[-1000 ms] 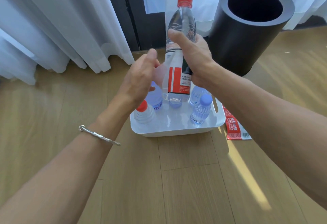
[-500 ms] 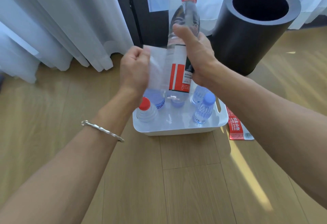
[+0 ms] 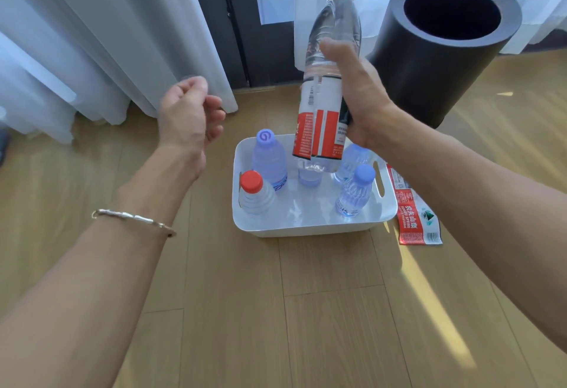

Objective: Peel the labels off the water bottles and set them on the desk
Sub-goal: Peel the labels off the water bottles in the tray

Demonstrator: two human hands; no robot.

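My right hand point(image 3: 363, 96) grips a clear water bottle with a red cap point(image 3: 336, 26) and holds it upright above the white tub point(image 3: 306, 229). Its red and white label point(image 3: 319, 133) is still wrapped round the lower body, with one vertical edge lifted loose. My left hand point(image 3: 187, 114) hangs in the air to the left of the bottle, apart from it, fingers curled with nothing visible in them. A peeled red label point(image 3: 414, 219) lies flat on the wooden surface to the right of the tub.
In the tub stand several small bottles, among them a red-capped one point(image 3: 254, 196) and blue-capped ones point(image 3: 269, 159) point(image 3: 354, 194). A tall black cylinder bin point(image 3: 429, 59) stands at the back right. White curtains point(image 3: 107, 35) hang behind.
My left hand had pinched the label's edge and pulled it out leftward; now it has let go and moved left. The bottle has risen slightly and the label lies back against it.
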